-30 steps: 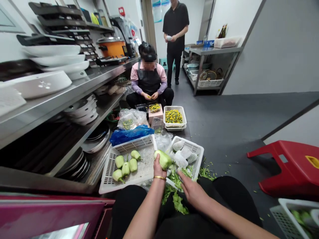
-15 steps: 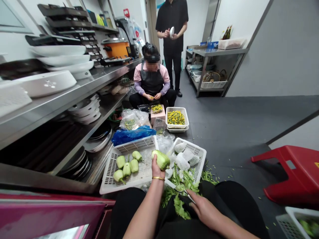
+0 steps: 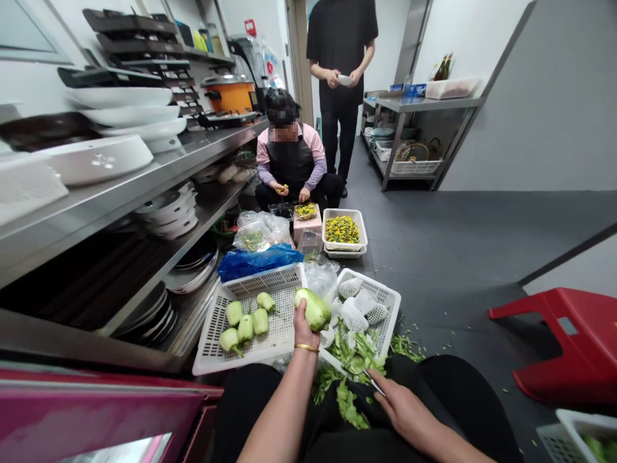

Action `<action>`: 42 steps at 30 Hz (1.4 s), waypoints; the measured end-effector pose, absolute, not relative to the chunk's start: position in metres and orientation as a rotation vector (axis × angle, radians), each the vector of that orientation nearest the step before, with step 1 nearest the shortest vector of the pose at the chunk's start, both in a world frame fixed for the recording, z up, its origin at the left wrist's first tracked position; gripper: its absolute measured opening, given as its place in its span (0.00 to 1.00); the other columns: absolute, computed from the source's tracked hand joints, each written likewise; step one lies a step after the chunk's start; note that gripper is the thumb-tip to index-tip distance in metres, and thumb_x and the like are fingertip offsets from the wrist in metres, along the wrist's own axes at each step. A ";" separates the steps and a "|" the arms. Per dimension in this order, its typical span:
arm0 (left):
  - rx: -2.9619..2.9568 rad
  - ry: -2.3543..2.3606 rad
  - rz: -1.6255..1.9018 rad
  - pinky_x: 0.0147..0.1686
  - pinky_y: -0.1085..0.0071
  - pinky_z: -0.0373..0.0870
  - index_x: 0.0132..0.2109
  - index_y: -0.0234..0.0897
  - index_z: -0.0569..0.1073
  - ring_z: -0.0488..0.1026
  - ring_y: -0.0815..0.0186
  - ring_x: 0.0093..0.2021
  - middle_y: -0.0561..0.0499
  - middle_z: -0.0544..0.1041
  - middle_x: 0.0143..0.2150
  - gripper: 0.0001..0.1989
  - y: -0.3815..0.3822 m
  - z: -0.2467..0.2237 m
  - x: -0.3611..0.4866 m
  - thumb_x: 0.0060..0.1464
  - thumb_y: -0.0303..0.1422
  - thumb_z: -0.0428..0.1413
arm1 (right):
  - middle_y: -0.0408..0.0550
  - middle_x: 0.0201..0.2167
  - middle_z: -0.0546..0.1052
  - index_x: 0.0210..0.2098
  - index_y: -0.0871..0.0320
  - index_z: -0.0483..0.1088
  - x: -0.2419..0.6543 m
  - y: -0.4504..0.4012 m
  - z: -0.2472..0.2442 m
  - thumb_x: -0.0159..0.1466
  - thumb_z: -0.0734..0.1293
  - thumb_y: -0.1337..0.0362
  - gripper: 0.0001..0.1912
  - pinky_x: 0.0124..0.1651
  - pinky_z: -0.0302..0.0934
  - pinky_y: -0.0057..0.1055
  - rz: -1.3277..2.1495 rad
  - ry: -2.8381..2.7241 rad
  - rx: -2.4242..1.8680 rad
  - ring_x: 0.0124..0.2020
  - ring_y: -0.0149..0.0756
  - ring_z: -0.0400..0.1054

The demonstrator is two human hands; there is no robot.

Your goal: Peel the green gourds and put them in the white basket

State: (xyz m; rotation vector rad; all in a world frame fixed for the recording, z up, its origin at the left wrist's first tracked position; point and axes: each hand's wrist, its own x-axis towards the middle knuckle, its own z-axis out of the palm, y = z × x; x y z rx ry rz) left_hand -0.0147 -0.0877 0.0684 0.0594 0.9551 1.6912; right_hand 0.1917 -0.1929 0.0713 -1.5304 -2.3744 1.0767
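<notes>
My left hand (image 3: 306, 326) is wrapped around a pale green gourd (image 3: 315, 310), partly peeled, held above the gap between two white baskets. Low over my lap, my right hand (image 3: 402, 405) grips a peeler (image 3: 375, 383) by its metal handle; its head is hard to see against the peelings. Green peelings (image 3: 349, 350) heap below the gourd, over the basket's near edge and onto my dark apron. In the left white basket (image 3: 279, 345) lie several peeled gourds (image 3: 245, 328). The right white basket (image 3: 393, 312) holds several pieces wrapped in white foam netting (image 3: 355, 316).
Ahead, a seated person (image 3: 292, 154) handles yellow flowers beside a flower-filled basket (image 3: 343, 251). Another person (image 3: 341, 96) stands behind, holding a small white object. Steel shelving (image 3: 212, 151) with dishes runs along the left. A red stool (image 3: 569, 334) stands at right.
My right hand and peeler have shifted slightly right and down, away from the gourd. The seated person's hands have moved apart; the standing person has lowered the white object.
</notes>
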 end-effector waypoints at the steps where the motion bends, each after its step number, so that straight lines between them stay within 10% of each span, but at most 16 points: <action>1: 0.065 0.911 1.669 0.37 0.66 0.70 0.44 0.36 0.70 0.75 0.60 0.37 0.46 0.76 0.35 0.23 -0.089 0.069 -0.017 0.41 0.42 0.60 | 0.54 0.47 0.76 0.58 0.57 0.61 0.200 -0.195 0.074 0.64 0.53 0.65 0.24 0.50 0.63 0.33 1.142 -2.357 -1.530 0.48 0.41 0.70; 11: 0.494 0.719 1.555 0.34 0.64 0.70 0.48 0.36 0.69 0.74 0.58 0.34 0.44 0.75 0.38 0.27 -0.106 0.089 -0.012 0.38 0.37 0.63 | 0.54 0.54 0.71 0.59 0.60 0.59 0.162 -0.113 0.176 0.64 0.52 0.59 0.25 0.55 0.58 0.39 0.982 -2.148 -1.278 0.54 0.41 0.65; 21: 0.295 0.811 1.722 0.42 0.64 0.68 0.49 0.39 0.68 0.74 0.58 0.41 0.49 0.75 0.37 0.27 -0.095 0.082 -0.026 0.40 0.40 0.63 | 0.52 0.51 0.73 0.57 0.55 0.63 0.200 -0.191 0.106 0.63 0.57 0.57 0.24 0.53 0.62 0.33 1.314 -2.270 -1.343 0.51 0.41 0.68; 31: 0.581 0.716 1.511 0.41 0.62 0.68 0.48 0.36 0.69 0.73 0.56 0.40 0.45 0.75 0.38 0.26 -0.106 0.086 -0.016 0.41 0.40 0.62 | 0.58 0.57 0.66 0.60 0.64 0.57 0.157 -0.120 0.180 0.64 0.53 0.62 0.27 0.59 0.54 0.41 0.921 -2.164 -1.291 0.58 0.43 0.61; 42: 0.529 0.681 1.445 0.37 0.63 0.70 0.49 0.36 0.68 0.74 0.56 0.39 0.45 0.75 0.39 0.28 -0.103 0.073 -0.027 0.40 0.40 0.62 | 0.53 0.51 0.73 0.55 0.57 0.66 0.215 -0.143 0.195 0.62 0.56 0.60 0.23 0.52 0.61 0.40 1.228 -2.447 -1.379 0.50 0.46 0.68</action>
